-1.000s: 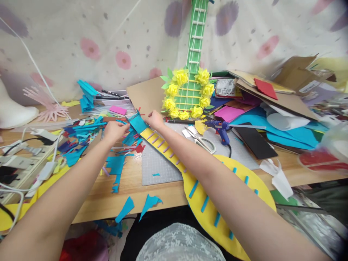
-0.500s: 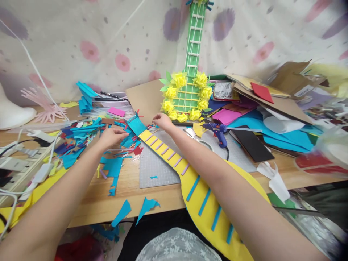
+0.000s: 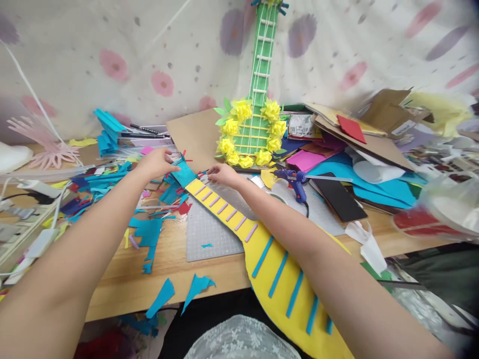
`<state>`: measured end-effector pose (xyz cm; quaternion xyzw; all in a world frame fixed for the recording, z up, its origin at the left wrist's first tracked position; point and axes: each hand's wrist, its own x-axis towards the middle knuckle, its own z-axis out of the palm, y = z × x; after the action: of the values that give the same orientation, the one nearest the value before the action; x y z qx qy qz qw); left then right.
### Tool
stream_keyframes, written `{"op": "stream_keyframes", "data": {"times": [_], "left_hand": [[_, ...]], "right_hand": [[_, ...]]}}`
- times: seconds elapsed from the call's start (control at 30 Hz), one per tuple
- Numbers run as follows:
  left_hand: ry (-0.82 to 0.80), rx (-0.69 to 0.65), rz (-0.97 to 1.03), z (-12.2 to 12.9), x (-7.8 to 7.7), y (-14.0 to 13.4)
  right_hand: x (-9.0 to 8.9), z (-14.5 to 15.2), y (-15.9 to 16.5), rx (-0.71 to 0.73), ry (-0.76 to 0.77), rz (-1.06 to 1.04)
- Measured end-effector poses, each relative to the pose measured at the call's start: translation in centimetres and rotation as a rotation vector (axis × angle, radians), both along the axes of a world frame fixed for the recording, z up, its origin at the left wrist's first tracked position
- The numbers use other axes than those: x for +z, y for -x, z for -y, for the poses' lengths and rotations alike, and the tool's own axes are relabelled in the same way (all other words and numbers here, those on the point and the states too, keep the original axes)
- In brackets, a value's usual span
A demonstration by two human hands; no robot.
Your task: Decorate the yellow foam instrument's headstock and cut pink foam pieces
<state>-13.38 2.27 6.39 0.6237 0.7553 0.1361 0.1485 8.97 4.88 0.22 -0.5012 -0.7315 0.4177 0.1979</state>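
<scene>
A yellow paper guitar (image 3: 262, 284) lies slanted from my lap onto the table, with lilac strips on its neck, blue strips on its body and a blue head (image 3: 183, 173). Small red pegs stick out at the head's far side. My left hand (image 3: 156, 163) has its thumb and fingers closed at the head's left edge; its fingertips partly hide that edge. Just right of the head, apart from it, is my right hand (image 3: 223, 175), fingers bent together. Whatever it may hold is too small to tell. My right forearm covers part of the guitar's body.
A green guitar (image 3: 258, 119) with yellow paper flowers leans at the back. Blue scraps (image 3: 147, 234) litter the left side. A blue glue gun (image 3: 295, 182), a black phone (image 3: 342, 199) and piled coloured sheets (image 3: 377, 182) lie right. Beneath the neck is a cutting mat (image 3: 209, 234).
My left hand has moved up and right, from beside the scraps to the left edge of the guitar's head. The right hand stays near the head, slightly lower. The view has shifted slightly.
</scene>
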Motion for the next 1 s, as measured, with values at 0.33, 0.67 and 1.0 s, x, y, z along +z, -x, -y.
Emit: {"op": "stream_keyframes", "data": {"times": [0.33,0.67,1.0], "left_hand": [[0.222,-0.083,-0.299,-2.5,0.5,-1.8],[0.182,-0.06,-0.321,-3.0,-0.3,-2.0],[0.137,-0.031,-0.272,-2.3,-0.1,-2.5]], "right_hand": [[0.9,-0.3,0.4,-0.05,-0.083,0.093],[-0.2,-1.1,3.2,-0.051,-0.084,0.168],[-1.8,-2.2,4.2,-0.031,0.009,-0.074]]}}
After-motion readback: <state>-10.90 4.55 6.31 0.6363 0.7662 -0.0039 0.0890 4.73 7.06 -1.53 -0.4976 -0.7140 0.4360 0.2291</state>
